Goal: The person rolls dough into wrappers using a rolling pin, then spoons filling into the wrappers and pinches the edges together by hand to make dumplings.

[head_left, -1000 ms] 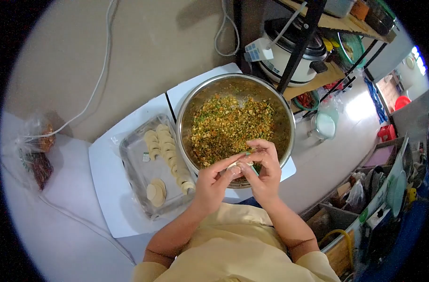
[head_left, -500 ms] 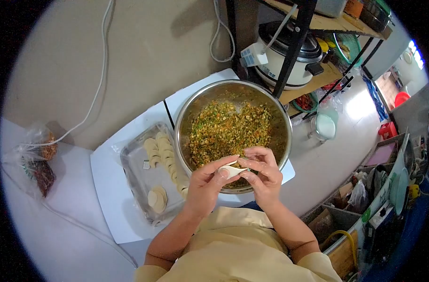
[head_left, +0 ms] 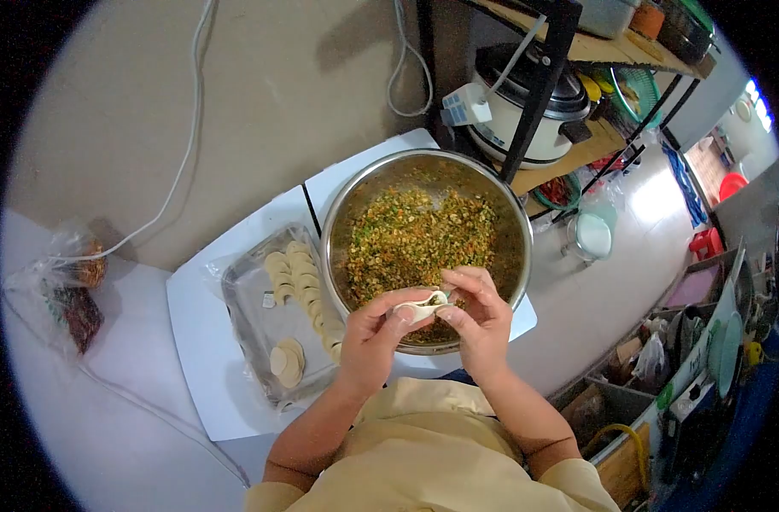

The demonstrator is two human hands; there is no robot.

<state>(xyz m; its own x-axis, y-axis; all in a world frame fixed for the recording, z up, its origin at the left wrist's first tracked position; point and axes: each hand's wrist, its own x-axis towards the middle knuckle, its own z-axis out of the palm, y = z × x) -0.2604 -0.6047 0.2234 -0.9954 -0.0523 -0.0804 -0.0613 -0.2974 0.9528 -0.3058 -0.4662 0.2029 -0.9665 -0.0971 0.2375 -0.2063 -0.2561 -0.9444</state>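
Between my hands is a folded dumpling (head_left: 417, 310), with a bit of filling showing at its open right end. My left hand (head_left: 375, 328) pinches its left side between thumb and fingers. The thumb and fingers of my right hand (head_left: 479, 320) close on the right end. Both hands are over the near rim of a large steel bowl (head_left: 328, 247), which holds chopped green and orange filling (head_left: 419, 239). To the left, a metal tray (head_left: 261, 341) carries a row of folded dumplings (head_left: 304, 282) and a small stack of round wrappers (head_left: 287, 363).
The bowl and tray stand on a white table (head_left: 201, 341) against the wall. Behind the bowl is a black-framed shelf (head_left: 539, 102) with a rice cooker (head_left: 526, 128). A plastic bag (head_left: 73, 290) lies far left. Crates and bags (head_left: 654, 358) line the right side.
My right fingers have shifted on the dumpling, and its right end now gapes, showing filling. The camera view has moved slightly.
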